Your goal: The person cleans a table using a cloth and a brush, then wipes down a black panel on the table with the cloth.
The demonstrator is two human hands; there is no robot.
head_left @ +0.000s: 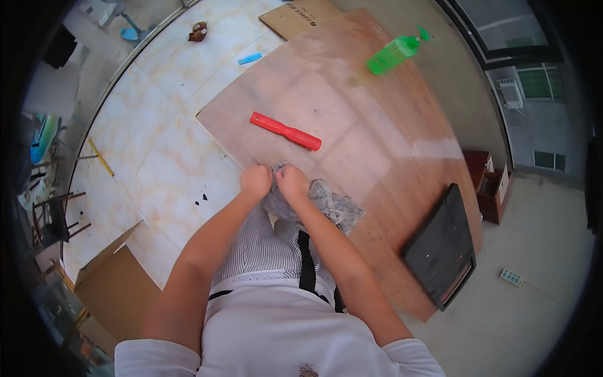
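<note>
My left hand [256,182] and my right hand [293,182] are side by side in front of my lap, both closed in fists. A crumpled grey patterned cloth [339,210] is gripped between them. Part of it hangs below the fists, and the rest spreads to the right under my right forearm, at the edge of a brown wood-look board [402,182]. Just beyond my fists, a long red plastic tool [286,131] lies on the board. Farther off on the board is a green spray bottle [392,56].
A dark flat panel [441,248] rests at the board's right. Flattened cardboard [301,17], a small blue object [249,58] and a brown item [198,31] lie beyond. To the left are a yellow stick [101,157], black scraps [201,200] and an open cardboard box [116,292].
</note>
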